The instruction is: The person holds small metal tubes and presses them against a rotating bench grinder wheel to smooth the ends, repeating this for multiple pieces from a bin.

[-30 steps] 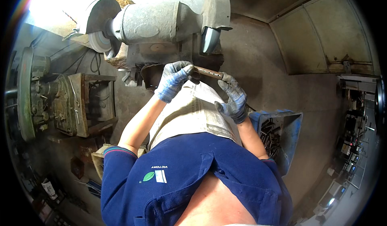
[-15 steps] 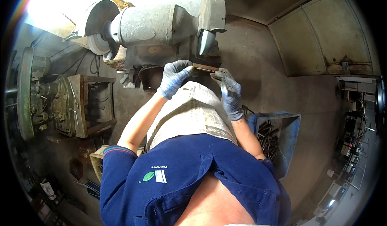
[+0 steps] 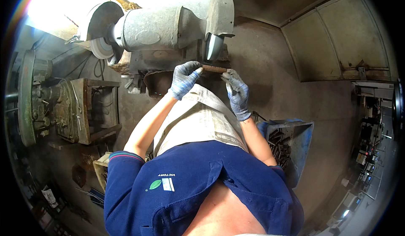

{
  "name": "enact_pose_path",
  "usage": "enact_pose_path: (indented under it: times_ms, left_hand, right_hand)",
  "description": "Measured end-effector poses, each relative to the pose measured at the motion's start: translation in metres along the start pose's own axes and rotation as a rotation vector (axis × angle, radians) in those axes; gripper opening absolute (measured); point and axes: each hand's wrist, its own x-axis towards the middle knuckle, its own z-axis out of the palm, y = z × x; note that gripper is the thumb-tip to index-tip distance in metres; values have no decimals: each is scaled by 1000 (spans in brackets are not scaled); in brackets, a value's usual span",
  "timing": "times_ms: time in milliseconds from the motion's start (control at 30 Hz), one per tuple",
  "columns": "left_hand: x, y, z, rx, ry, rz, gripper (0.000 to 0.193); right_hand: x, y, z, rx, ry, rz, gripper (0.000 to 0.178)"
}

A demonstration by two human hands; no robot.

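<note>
Both my hands wear grey-blue work gloves and hold one short brown metal bar [image 3: 214, 69] between them, lying nearly level. Its left end is pinched by my left hand [image 3: 185, 79], fingers closed. My right hand [image 3: 237, 93] grips the other end between thumb and fingers. Just beyond the bar stands a grey bench grinder [image 3: 152, 27]. The grinder's right wheel [image 3: 214, 47] shows below its guard, close above the bar with a small gap between them. A second, pale wheel [image 3: 101, 48] sits at the grinder's left end.
A blue bin [image 3: 301, 147] of dark metal pieces stands by my right forearm. Left of me is a greenish machine [image 3: 63, 107] on a metal frame. A cream crate [image 3: 101, 168] sits beside my left elbow. A light printed apron [image 3: 198, 122] covers my lap.
The bar has turned in my fingers and shows a broader, browner face. Both hands have shifted slightly, still holding its ends.
</note>
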Motion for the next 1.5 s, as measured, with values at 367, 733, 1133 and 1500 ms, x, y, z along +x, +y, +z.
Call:
enact_pose_path:
  times_ms: [367,733,1133,1500]
  left_hand:
    - [33,-61,14,-103,119,-133,9]
    - [30,-50,-17,-197,150,-240,13]
    - [39,-51,21,-215,96,-261,9]
    - [36,-52,-25,-82,183,-232,13]
  right_hand:
    - [25,35,-2,-98,52,70,19]
    - [28,36,34,127,82,124,18]
    - [20,65,-1,-8,58,185,18]
    - [24,69,48,264,40,220,19]
